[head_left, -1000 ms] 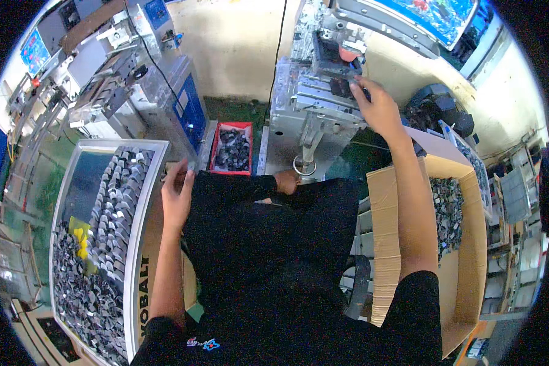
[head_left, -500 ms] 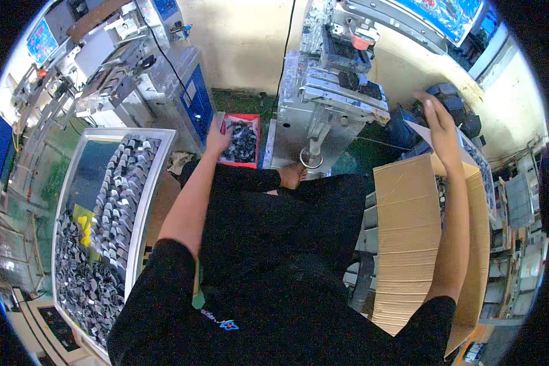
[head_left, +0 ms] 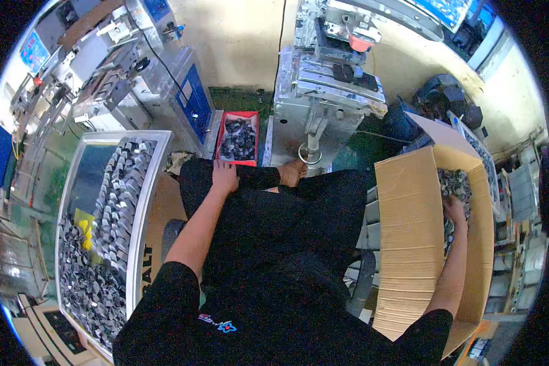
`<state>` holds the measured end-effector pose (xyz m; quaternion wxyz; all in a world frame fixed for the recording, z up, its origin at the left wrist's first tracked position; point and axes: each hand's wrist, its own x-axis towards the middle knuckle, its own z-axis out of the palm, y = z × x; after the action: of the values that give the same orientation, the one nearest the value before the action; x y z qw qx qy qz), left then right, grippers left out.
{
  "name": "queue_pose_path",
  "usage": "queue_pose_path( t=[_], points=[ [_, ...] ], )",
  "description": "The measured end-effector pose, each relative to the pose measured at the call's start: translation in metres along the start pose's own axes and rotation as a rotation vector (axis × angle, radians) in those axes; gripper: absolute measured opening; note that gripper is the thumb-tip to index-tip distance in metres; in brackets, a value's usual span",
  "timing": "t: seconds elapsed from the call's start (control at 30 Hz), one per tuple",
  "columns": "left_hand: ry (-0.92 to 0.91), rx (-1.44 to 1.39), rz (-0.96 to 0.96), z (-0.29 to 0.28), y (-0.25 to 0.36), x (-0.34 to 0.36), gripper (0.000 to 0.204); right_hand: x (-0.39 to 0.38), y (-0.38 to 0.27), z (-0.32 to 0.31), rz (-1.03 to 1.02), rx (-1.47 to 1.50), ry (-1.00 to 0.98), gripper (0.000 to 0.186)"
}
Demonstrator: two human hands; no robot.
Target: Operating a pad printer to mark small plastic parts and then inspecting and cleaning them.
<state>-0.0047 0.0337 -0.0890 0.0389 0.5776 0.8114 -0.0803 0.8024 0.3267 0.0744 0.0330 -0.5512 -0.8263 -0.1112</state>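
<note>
My left hand (head_left: 225, 175) lies on my left knee, its fingers stretched out over the black trousers and nothing in it. Just beyond it, on the floor, is a red box (head_left: 254, 137) with a pile of small dark pieces (head_left: 238, 139). To my right stands a tall open cardboard box (head_left: 407, 232). My right hand (head_left: 454, 209) reaches down inside it, onto a heap of small grey-black pieces (head_left: 455, 182). Its fingers look curled in among the pieces; their tips are hidden, so what they hold cannot be made out.
At my left, a white-framed tray (head_left: 166, 146) carries rows of curved grey pieces (head_left: 125, 192), a loose heap and a yellow item (head_left: 84, 232). A grey machine (head_left: 299, 116) with a metal ring (head_left: 310, 161) stands ahead. Dark bundles (head_left: 448, 97) lie behind the cardboard box.
My left hand has drawn back from beside the red box onto my knee. My right hand, raised above the cardboard box before, has come down into it.
</note>
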Motion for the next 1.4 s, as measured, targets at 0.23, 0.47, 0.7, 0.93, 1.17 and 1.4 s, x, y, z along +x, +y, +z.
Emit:
queue_pose_path(
  t=[0.23,0.47,0.7,0.93,1.17,1.4],
  points=[
    [-0.123,0.071,0.050,0.003,0.021,-0.021,0.064,0.016,-0.047,-0.003,0.067,0.466,-0.175,0.027],
    [-0.361,-0.172,0.097,-0.039,0.057,-0.060,0.080,0.019,-0.052,0.006,0.154,0.718,-0.105,0.026],
    [-0.191,-0.111,0.101,-0.033,0.075,-0.092,0.095,0.022,-0.051,-0.004,0.074,0.610,-0.167,0.038],
    [-0.135,-0.063,0.184,-0.051,0.086,-0.120,0.086,0.023,-0.079,-0.041,0.057,0.398,-0.286,0.033],
    [0.224,-0.458,-0.060,-0.096,-0.044,-0.040,0.040,0.019,-0.079,-0.045,0.226,0.779,-0.295,0.030],
    [-0.112,-0.649,-0.063,-0.059,-0.127,0.007,0.039,0.024,-0.052,-0.013,0.025,0.344,-0.079,0.025]
  ],
)
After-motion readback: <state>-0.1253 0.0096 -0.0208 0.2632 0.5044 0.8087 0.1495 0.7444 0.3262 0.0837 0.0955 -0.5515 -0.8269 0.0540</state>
